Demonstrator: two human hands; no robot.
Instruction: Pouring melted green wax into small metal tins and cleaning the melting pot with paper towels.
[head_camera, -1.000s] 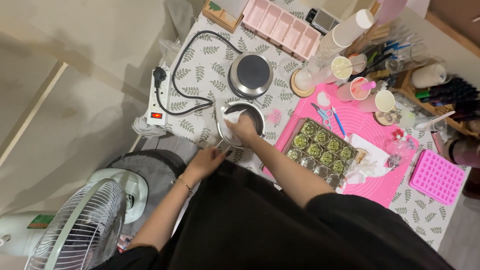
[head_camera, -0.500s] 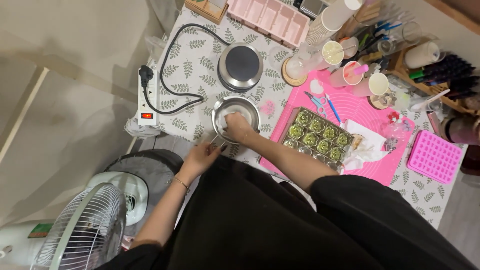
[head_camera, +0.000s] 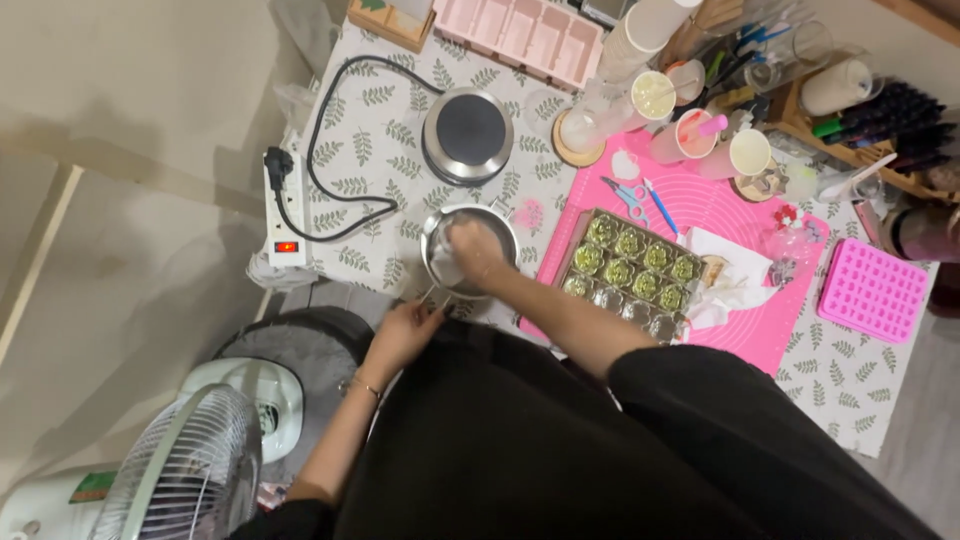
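The right hand (head_camera: 477, 250) presses a white cloth (head_camera: 446, 262) inside the steel pot (head_camera: 468, 249); the left hand (head_camera: 403, 330) grips its handle (head_camera: 436, 297) at the surface's near edge.

1. We've got a table (head_camera: 395, 150) under a white cloth with a green leaf print.
2. A hotplate (head_camera: 468, 135) sits mid-table, its black cord (head_camera: 335, 150) looping over to a white power strip (head_camera: 279, 208) at the left edge.
3. Just below the hotplate stands a small steel pot (head_camera: 470, 250).
4. A pink mat (head_camera: 700, 270) covers the middle; on it lie a metal mould tray (head_camera: 628, 272), blue scissors (head_camera: 628, 198) and crumpled white paper (head_camera: 735, 280).
5. A pink silicone mould (head_camera: 872, 290) lies on the right, off the mat.
6. A pale pink divided tray (head_camera: 520, 35) sits at the far edge, with cups (head_camera: 690, 135) near it.
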